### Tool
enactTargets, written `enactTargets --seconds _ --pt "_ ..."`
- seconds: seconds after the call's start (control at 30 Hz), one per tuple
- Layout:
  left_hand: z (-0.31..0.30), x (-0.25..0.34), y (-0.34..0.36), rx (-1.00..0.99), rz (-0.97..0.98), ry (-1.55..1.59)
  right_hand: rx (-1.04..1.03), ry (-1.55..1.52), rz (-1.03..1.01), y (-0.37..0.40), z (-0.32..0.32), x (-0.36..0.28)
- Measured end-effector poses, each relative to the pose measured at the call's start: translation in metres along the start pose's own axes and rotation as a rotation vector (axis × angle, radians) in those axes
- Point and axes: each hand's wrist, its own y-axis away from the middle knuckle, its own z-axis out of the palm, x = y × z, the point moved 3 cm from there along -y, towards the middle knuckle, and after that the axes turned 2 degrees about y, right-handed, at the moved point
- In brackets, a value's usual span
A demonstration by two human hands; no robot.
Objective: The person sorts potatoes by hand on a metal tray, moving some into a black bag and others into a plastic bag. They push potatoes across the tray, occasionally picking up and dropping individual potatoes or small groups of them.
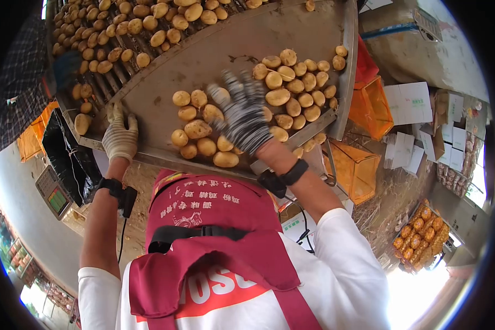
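Observation:
My right hand (241,113), in a grey and black striped glove, is spread over the potatoes on the metal tray (165,82). Its fingers are apart and slightly blurred, with potatoes (197,130) on its left and more potatoes (294,86) on its right. In a pale glove, my left hand (120,132) rests at the tray's near left edge, fingers apart, holding nothing. A single larger potato (83,124) lies to the left of it, near the tray's corner.
Many potatoes lie on rollers (113,80) beyond the tray. Another person's sleeve (16,82) and dark-gloved hand are at the left. Orange crates (356,170) stand below the tray's right side. A scale (54,192) is at the left.

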Motion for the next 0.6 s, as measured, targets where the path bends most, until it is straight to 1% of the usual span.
enactTargets --seconds 0.07,0.1,0.17,0.2,0.27,0.33,0.4,0.47,0.5,0.53,0.6 --pt "0.003 -0.001 0.000 0.042 0.032 0.016 -0.193 0.032 -0.193 0.004 0.012 -0.026" --pt "0.003 -0.002 0.000 0.038 0.024 0.015 -0.199 0.028 -0.197 0.001 0.011 -0.026" --pt "-0.001 0.002 0.001 -0.040 -0.031 -0.018 -0.305 0.023 -0.171 -0.011 0.010 -0.016" --pt "0.000 0.002 0.001 -0.040 -0.034 -0.018 -0.307 0.022 -0.173 -0.019 0.013 -0.004" --pt "-0.002 0.003 0.002 -0.012 -0.009 0.017 -0.185 0.178 -0.005 -0.035 0.012 0.025" --pt "-0.001 0.001 0.001 0.002 0.003 0.037 -0.146 0.215 0.022 -0.043 -0.003 0.042" --pt "-0.001 -0.001 0.002 0.008 0.009 0.057 -0.117 0.249 0.047 -0.046 -0.011 0.038" --pt "-0.002 0.002 0.001 -0.028 0.001 0.022 -0.121 -0.001 -0.068 -0.030 -0.018 0.014" --pt "-0.002 0.004 0.002 -0.027 0.002 0.023 -0.161 -0.028 -0.108 -0.018 -0.013 0.000" --pt "-0.004 0.007 0.003 -0.025 -0.001 0.034 -0.157 -0.029 -0.109 -0.007 -0.012 -0.018" --pt "-0.006 0.002 0.001 -0.019 -0.007 0.029 -0.267 -0.207 -0.259 0.010 -0.002 -0.056"
